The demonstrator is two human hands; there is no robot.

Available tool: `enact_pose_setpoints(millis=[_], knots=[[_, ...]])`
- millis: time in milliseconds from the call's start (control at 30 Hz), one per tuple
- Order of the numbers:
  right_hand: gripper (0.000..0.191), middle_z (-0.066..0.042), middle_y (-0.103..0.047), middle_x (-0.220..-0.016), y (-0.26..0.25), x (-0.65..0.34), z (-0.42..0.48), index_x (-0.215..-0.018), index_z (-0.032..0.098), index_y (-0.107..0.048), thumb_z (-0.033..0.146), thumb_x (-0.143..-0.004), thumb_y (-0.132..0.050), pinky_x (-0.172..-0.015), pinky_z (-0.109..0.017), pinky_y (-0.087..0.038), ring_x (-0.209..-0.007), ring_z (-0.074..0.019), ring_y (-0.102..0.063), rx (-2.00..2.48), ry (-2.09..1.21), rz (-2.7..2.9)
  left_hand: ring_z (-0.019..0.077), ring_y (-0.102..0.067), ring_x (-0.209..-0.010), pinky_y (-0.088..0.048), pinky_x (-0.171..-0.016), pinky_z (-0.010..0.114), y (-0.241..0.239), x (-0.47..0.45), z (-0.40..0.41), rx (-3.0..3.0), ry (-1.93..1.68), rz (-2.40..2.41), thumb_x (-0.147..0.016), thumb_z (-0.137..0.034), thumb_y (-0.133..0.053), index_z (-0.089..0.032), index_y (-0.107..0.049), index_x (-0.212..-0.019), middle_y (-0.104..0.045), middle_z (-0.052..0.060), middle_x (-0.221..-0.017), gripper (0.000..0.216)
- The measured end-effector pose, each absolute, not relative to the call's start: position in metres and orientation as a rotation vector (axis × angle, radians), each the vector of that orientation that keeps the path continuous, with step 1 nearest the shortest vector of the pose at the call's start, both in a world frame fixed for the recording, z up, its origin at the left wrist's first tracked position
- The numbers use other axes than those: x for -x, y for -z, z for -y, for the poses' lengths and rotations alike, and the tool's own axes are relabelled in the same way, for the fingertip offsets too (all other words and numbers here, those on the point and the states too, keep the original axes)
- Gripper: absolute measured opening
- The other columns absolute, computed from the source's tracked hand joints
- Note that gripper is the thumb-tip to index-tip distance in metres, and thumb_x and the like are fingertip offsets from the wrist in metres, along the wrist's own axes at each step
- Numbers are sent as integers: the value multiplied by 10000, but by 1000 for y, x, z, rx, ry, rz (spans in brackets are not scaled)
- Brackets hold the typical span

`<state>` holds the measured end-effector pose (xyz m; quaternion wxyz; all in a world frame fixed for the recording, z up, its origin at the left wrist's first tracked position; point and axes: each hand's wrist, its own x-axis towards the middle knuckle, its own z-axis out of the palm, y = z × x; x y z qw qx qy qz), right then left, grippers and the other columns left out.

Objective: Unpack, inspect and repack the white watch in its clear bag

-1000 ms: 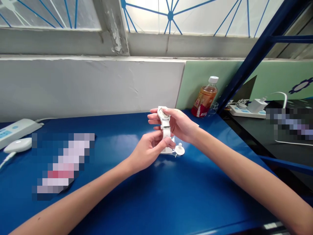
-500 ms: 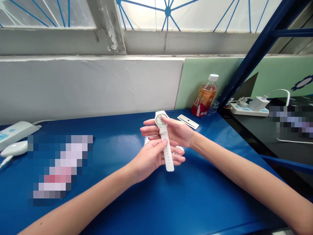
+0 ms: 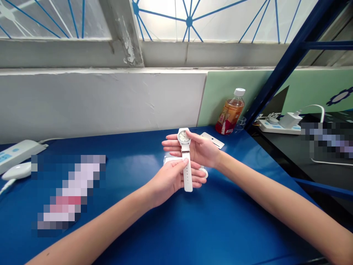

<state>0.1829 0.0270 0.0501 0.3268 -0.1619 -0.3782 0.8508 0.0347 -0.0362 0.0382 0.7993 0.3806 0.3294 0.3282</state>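
So the right hand (image 3: 202, 149) is palm up with its fingers stretched out, and the thumb presses on the face of a white watch (image 3: 185, 148), so that end is pinched between thumb and fingers. The left hand (image 3: 172, 178), closer to the person, grips the other end: thumb on top of the strap (image 3: 188, 175), fingers spread out flat under it. The strap hangs open and pretty straight, row of holes showing, with its tip poking out past the left fingers. The whole watch is held up over the blue table (image 3: 182, 228).

Partly hidden behind the left hand there's a white box-like thing (image 3: 171, 159), can't really tell what it is. Some small white round piece (image 3: 204, 173) peeks out by the left fingertips. Just behind the right wrist lies a white card (image 3: 214, 141) with a dark hole in it.

Further out beyond the right hand, a drink bottle (image 3: 230, 115) stands upright with a see-through thing (image 3: 241, 124) beside it. Way off to the left of the hands: a pixelated item (image 3: 71, 193), a white oval gadget (image 3: 17, 170) with a cable, and a power strip (image 3: 23, 152).
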Motion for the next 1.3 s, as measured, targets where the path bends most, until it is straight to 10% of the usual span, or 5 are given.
enact_pose_setpoints(millis=[1300], knots=[[600, -149, -619, -1329, -60, -191, -27, -1183, 110, -636, 523, -989, -246, -1122, -414, -340, -1250, -244, -566, 329, -2206, 1140, 281, -729, -906, -564, -813, 373, -41, -37, 35, -803, -725, -748, -1002, -294, -477, -39, -648, -991, -730, 222, -984, 307]])
